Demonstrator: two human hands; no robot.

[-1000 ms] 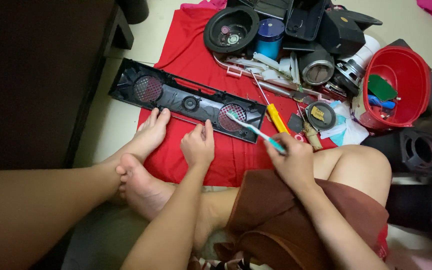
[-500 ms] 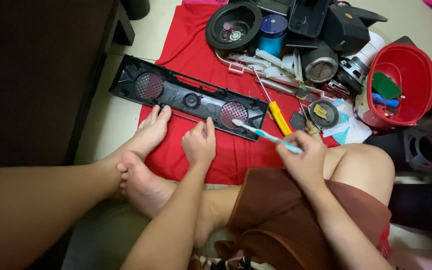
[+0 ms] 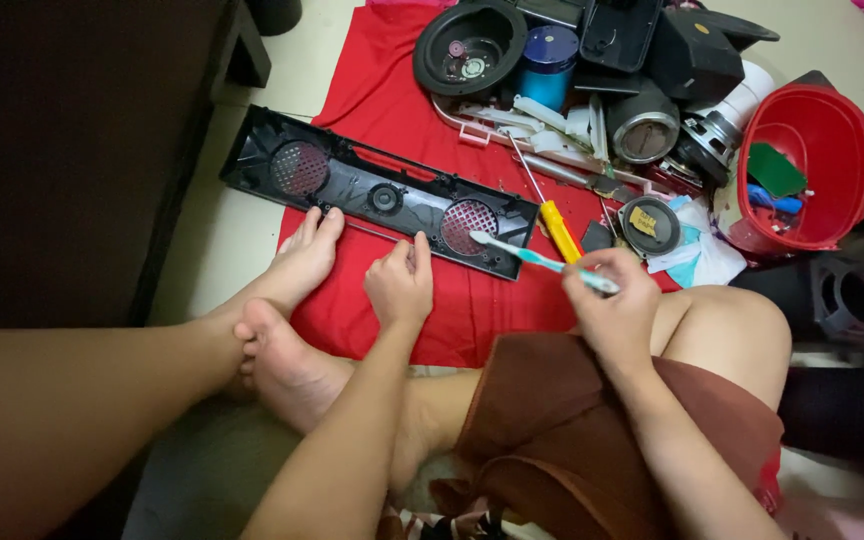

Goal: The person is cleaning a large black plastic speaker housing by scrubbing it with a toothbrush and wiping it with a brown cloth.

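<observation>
Two hands, one toothbrush, one black speaker panel with two round grilles. Left hand (image 3: 400, 285) loosely curled, fingertips on the panel's (image 3: 377, 190) near edge. Right hand (image 3: 617, 300) pinching the toothbrush (image 3: 542, 262), bristles over the right grille. Beneath, red cloth (image 3: 392, 100) on pale floor; beyond, yellow screwdriver (image 3: 555, 222), red bucket (image 3: 812, 170).

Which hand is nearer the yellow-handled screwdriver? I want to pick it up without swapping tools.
Right. The right hand, gripping the toothbrush, sits just below the yellow-handled screwdriver. The left hand rests on the red cloth, farther left, by the black panel.
</observation>
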